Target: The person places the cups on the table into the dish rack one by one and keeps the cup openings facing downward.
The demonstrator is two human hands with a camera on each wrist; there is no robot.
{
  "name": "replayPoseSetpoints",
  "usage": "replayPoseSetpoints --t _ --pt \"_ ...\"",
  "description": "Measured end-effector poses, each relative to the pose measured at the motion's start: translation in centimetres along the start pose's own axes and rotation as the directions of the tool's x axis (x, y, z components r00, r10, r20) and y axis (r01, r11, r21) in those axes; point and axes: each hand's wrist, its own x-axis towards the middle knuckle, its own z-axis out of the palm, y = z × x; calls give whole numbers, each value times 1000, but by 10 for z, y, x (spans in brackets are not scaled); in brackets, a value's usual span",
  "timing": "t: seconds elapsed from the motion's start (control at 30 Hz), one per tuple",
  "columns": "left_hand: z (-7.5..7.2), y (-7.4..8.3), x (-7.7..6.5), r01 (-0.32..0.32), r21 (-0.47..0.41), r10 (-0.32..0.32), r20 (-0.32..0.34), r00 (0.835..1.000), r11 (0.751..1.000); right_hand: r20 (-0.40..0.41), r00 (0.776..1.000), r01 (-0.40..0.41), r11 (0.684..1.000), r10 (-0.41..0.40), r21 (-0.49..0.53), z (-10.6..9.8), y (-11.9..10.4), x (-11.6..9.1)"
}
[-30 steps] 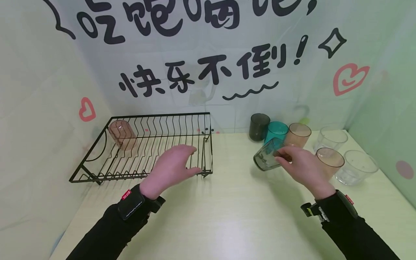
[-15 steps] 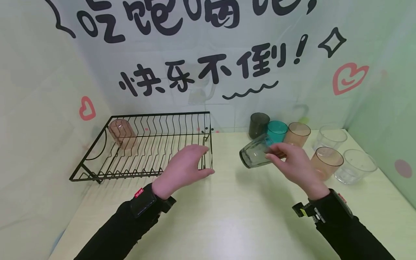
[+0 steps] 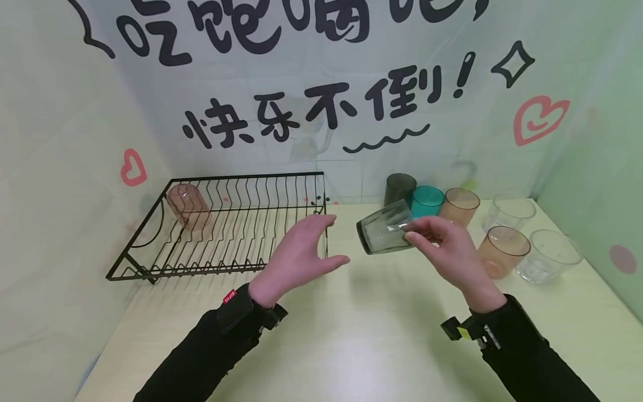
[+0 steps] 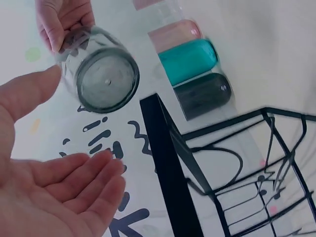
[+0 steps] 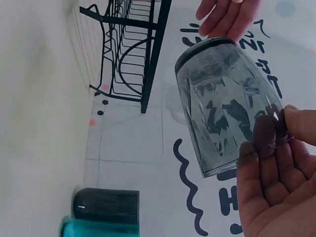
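Observation:
Pinched at its rim by my right hand (image 3: pixel 449 251), a clear grey glass (image 3: pixel 384 229) hangs tilted above the table, its base pointing left. In the right wrist view the thumb and fingertips grip the mouth end of the glass (image 5: pixel 227 103). My left hand (image 3: pixel 301 251) is held in the air just left of the glass, thumb and fingers spread apart, holding nothing. The left wrist view shows the round base of the glass facing that open palm (image 4: pixel 64 192), with a gap between them. Behind the left hand stands a black wire rack (image 3: pixel 241 223).
A pinkish glass (image 3: pixel 188 206) lies tilted in the rack's left end. At the back right stand a dark grey glass (image 3: pixel 399 188), a teal glass (image 3: pixel 427 201) and an amber glass (image 3: pixel 459 206). Another amber glass (image 3: pixel 502 251) and two clear glasses stand farther right.
My right hand has carried the grey glass leftward, away from the other glasses. My left hand has moved right toward it, and the gap between them has narrowed.

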Motion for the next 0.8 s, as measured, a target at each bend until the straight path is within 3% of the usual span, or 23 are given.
replayPoseSetpoints --t 0.2,0.4,0.57,0.8 --pt "5 3 3 -23 -154 8 -98 995 988 -9 997 -73 982 76 175 1 -2 0" --pt "8 9 6 2 -272 -33 -109 994 962 4 997 -70 952 72 300 1 -4 -1" --pt "12 13 9 -15 -326 -23 -114 993 945 3 999 -38 937 40 348 4 -6 -2" --pt "19 16 10 -38 -406 -31 -163 986 913 8 997 -67 907 70 415 9 -15 -5"
